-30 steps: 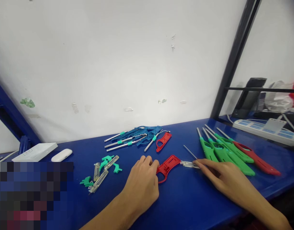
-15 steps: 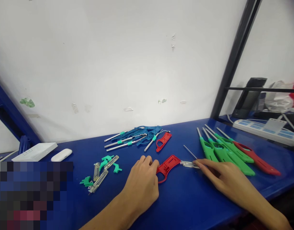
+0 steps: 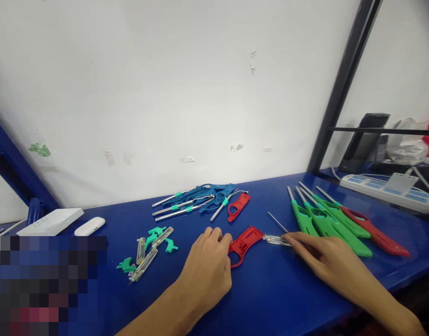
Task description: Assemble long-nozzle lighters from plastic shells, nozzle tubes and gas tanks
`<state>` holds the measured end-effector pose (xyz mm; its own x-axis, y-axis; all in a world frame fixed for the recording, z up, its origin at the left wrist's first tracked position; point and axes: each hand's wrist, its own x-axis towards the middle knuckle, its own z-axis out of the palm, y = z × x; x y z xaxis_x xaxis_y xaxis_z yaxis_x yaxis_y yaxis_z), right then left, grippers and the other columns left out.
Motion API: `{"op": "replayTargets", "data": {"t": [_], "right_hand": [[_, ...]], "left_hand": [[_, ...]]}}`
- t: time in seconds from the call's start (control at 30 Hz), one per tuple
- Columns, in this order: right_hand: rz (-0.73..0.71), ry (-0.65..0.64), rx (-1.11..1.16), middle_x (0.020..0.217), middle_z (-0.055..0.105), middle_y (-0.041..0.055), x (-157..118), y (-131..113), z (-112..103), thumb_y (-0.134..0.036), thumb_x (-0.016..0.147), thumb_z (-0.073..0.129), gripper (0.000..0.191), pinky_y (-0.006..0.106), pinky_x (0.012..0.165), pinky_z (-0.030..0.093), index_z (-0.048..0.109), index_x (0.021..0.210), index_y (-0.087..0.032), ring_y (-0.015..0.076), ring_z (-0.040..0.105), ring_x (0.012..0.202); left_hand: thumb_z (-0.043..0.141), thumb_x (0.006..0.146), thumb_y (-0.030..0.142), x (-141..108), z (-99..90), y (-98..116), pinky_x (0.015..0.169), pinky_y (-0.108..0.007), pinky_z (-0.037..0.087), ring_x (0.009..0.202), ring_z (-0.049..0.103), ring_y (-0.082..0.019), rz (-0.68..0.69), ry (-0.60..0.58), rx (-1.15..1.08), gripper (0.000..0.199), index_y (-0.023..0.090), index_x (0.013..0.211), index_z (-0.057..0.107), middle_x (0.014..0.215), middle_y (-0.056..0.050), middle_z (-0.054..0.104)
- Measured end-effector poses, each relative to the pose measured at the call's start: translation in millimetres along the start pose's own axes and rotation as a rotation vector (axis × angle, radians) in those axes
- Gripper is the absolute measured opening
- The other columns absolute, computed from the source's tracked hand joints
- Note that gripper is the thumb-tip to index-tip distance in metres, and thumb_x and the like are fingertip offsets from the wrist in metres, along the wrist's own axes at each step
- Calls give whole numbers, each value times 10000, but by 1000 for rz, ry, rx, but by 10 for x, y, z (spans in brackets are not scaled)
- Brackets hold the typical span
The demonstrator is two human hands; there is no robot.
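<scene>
My left hand (image 3: 209,266) is closed on the left end of a red plastic shell half (image 3: 248,238), which has a ring-shaped opening. Between the fingertips of my right hand (image 3: 317,254) is a clear, narrow fuel tank (image 3: 275,240), its tip close to the shell's right end. A thin metal rod (image 3: 277,221) sticks out up and left beside those fingertips. Behind the held shell lies a second red shell half (image 3: 239,207). Clear tanks (image 3: 144,264) and small green pieces (image 3: 170,245) lie left of my left hand.
Blue shells (image 3: 217,193) and metal tubes (image 3: 176,213) are piled at the back. Several green lighters (image 3: 340,233) and a red one (image 3: 378,233) lie on the right. Farther off are a white case (image 3: 90,226), a white box (image 3: 51,222) and a power strip (image 3: 389,189).
</scene>
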<state>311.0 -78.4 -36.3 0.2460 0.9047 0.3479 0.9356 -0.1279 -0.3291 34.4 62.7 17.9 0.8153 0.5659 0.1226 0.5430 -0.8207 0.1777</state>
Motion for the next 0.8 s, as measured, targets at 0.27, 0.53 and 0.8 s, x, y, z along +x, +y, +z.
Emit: {"op": "replayTargets", "data": {"t": [0.27,0.53,0.8], "right_hand": [[1,-4,-8,798,706,-18,5,-5,-10,-572,1105,488,443,290,645,572,715,1169,-196,111,636,592],[-12,10,-13,793,718,-12,-3,9,7,-607,1110,438,497,292,635,559,726,1180,-208,117,645,592],[-37,37,-23,738,710,-22,3,27,17,-625,1114,402,541,288,600,535,738,1173,-205,119,638,560]], "left_hand": [[507,944,70,-10,25,-3,904,-419,591,1038,637,-266,8,23,57,297,194,1144,688,1112,-82,677],[680,1044,352,156,-191,-245,997,-487,593,1149,688,-259,-98,99,336,277,169,1251,683,1287,-101,692],[688,1040,367,315,-278,-591,982,-491,607,1164,689,-271,-267,93,548,351,172,1330,652,1352,-116,666]]}}
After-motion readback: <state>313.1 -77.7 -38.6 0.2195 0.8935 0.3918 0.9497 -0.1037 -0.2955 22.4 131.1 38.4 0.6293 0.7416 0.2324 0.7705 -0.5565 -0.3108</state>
